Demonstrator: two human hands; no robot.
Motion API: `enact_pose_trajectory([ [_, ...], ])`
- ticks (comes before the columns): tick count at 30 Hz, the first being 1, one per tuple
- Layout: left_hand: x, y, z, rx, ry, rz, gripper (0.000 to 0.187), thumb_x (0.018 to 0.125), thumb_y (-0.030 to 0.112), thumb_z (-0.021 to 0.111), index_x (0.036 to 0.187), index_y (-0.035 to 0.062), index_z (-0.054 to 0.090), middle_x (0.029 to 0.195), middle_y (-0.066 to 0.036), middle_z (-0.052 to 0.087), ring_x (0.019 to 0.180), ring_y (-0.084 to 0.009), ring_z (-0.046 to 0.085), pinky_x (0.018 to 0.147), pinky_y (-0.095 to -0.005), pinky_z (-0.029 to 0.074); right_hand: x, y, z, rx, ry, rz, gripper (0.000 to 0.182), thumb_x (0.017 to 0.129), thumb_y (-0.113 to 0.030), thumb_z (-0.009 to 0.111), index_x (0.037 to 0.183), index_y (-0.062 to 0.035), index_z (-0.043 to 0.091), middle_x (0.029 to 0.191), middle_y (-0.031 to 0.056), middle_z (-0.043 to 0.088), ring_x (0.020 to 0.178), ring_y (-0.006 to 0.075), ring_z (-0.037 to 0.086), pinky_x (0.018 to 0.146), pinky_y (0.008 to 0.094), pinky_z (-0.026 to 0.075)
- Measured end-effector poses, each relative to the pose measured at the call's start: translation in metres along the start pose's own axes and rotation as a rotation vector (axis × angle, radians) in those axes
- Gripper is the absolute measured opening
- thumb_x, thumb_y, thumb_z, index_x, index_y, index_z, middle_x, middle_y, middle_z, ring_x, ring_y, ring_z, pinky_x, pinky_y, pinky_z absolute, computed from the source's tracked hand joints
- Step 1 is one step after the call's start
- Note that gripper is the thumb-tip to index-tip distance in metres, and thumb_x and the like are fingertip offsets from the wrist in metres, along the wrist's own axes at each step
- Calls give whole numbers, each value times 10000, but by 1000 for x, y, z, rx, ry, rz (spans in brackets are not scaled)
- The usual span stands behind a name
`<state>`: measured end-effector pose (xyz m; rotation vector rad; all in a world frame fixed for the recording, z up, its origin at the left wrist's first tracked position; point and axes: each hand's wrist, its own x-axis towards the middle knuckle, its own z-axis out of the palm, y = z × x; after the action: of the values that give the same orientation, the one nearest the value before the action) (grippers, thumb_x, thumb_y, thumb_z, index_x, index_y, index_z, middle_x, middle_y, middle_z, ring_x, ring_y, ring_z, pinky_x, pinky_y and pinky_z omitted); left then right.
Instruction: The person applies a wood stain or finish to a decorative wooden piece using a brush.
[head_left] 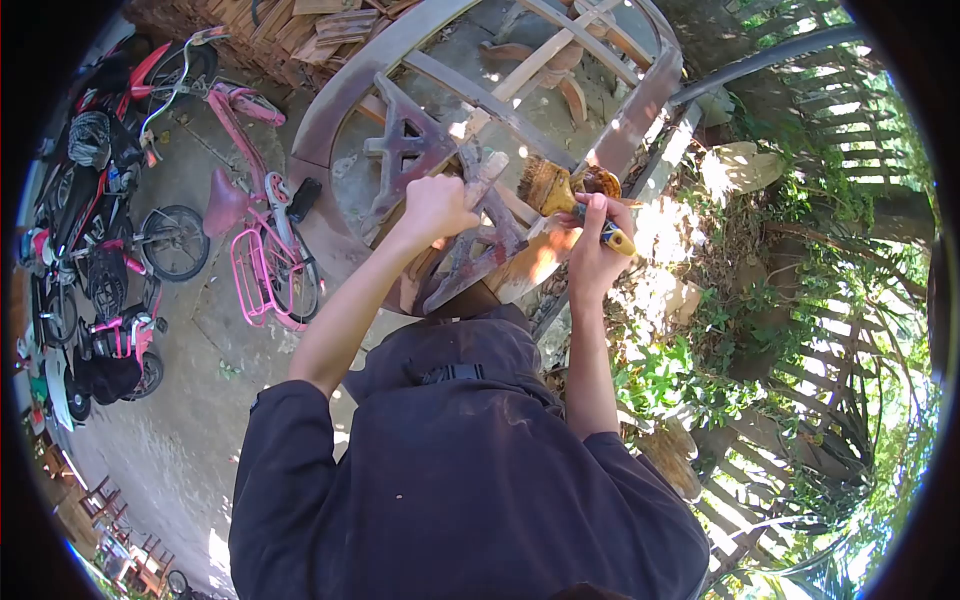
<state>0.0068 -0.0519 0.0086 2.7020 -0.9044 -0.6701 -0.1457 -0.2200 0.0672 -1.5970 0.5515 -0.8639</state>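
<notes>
My left hand [437, 208] is closed around a bar of a carved wooden lattice piece [488, 247], which has cut-out openings and a dark, purplish-brown surface. In my right hand [597, 250] is a wide paintbrush [548, 186], gripped by its yellow handle with the bristles pointing left toward the lattice piece. Just behind the right fingers shows a small container [601, 181] with a glossy brown inside, partly hidden by the hand. Beneath all of these lies a large round wooden frame [318, 128] with crossing bars.
At the left stand a pink bicycle [240, 140] and several motorbikes [95, 230] on the concrete ground. Stacked wood [320, 35] lies at the top. Leafy plants [690, 370] and a slatted fence [850, 130] line the right side. Wooden chairs [105, 500] stand at the lower left.
</notes>
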Motion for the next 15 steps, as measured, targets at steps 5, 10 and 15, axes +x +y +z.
enact_pose_trajectory([
  [5,68,9,28,80,-107,-32,610,727,532,820,1081,37,788,1099,-173,781,1048,-341,757,892,-445,600,7,17,-8,-120,-4,62,259,1084,-193,640,1020,53,687,869,89,736,694,135,718,645,268,576],
  [10,80,20,28,132,-254,-69,657,753,552,822,1182,56,773,1206,-167,767,1111,-322,751,918,-439,602,7,30,-24,-179,23,129,267,1079,-217,651,1019,39,698,859,77,733,690,125,719,635,260,582],
  [15,70,10,36,55,-231,-110,740,779,597,794,1272,54,697,1198,-172,761,1144,-344,728,960,-462,571,13,50,-33,-78,15,271,260,1078,-214,652,1044,41,691,891,86,735,723,140,735,658,264,588],
])
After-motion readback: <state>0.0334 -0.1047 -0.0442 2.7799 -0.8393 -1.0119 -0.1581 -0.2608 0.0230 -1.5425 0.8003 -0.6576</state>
